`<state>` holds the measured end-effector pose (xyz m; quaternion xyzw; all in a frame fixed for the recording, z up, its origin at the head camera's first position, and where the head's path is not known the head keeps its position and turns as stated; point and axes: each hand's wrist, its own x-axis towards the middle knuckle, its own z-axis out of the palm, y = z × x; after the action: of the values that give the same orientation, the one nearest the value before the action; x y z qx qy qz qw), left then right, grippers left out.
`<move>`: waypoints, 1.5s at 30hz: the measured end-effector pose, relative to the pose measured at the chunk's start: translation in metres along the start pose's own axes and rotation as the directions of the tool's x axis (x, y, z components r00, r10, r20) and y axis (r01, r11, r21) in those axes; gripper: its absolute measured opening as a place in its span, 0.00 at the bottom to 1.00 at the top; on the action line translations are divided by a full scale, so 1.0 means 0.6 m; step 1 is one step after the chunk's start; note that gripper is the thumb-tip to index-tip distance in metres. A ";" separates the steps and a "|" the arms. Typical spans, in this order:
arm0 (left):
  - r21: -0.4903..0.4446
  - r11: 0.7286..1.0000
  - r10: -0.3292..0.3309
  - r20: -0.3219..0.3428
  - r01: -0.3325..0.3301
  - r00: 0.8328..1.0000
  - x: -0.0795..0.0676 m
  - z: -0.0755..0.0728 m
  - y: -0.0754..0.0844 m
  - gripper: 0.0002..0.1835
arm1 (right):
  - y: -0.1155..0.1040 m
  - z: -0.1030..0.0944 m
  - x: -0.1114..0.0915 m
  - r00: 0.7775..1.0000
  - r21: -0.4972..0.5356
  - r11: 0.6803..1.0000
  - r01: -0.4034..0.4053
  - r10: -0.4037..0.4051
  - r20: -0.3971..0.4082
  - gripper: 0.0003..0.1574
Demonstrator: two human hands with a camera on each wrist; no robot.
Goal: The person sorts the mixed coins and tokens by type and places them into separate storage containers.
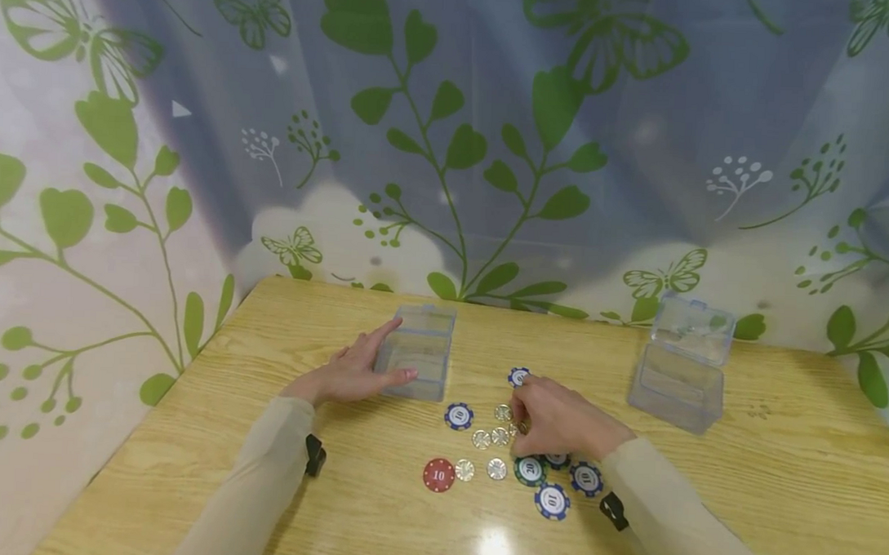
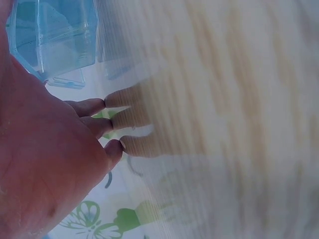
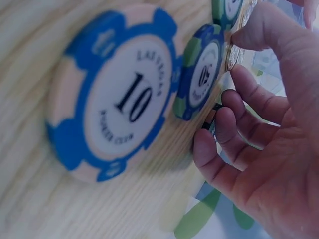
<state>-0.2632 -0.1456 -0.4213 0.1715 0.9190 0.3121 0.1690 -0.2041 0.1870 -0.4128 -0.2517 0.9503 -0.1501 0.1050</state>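
Note:
My left hand (image 1: 356,371) rests against the left side of a clear plastic box (image 1: 415,354) with its lid laid back. Its thumb reaches over the near part, and the index finger lies along the edge farther back. The other fingertips touch the table in the left wrist view. Among the chips and coins, my right hand (image 1: 560,416) pinches a gold coin (image 3: 233,56) between thumb and index finger at the table surface. Other gold coins (image 1: 500,435) lie just left of it. Under and beside this hand are a green-edged 20 chip (image 1: 530,470) and blue-edged chips (image 1: 552,502).
A second clear box (image 1: 677,392) with a raised lid (image 1: 693,329) stands at the right. A red 10 chip (image 1: 438,475) and a blue-edged 10 chip (image 1: 458,416) lie left of the coins. A patterned curtain (image 1: 477,189) hangs behind the wooden table (image 1: 378,487).

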 end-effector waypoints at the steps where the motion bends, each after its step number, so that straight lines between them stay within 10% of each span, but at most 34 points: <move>1: -0.002 1.000 0.000 0.002 0.000 1.000 0.000 0.000 0.000 0.54 | 0.000 0.000 0.001 1.000 -0.002 1.000 -0.004 0.004 0.000 0.14; 29: -0.009 1.000 -0.012 0.010 0.012 1.000 -0.002 -0.002 -0.002 0.55 | 0.009 0.002 -0.007 0.998 0.145 0.988 0.053 -0.059 0.038 0.12; 45: -0.013 1.000 -0.005 0.008 0.005 1.000 0.000 -0.001 0.001 0.54 | -0.006 0.018 0.012 0.980 0.131 0.975 0.177 -0.163 -0.113 0.13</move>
<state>-0.2633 -0.1455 -0.4201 0.1692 0.9167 0.3171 0.1747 -0.2056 0.1776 -0.4227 -0.3161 0.9164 -0.2379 0.0606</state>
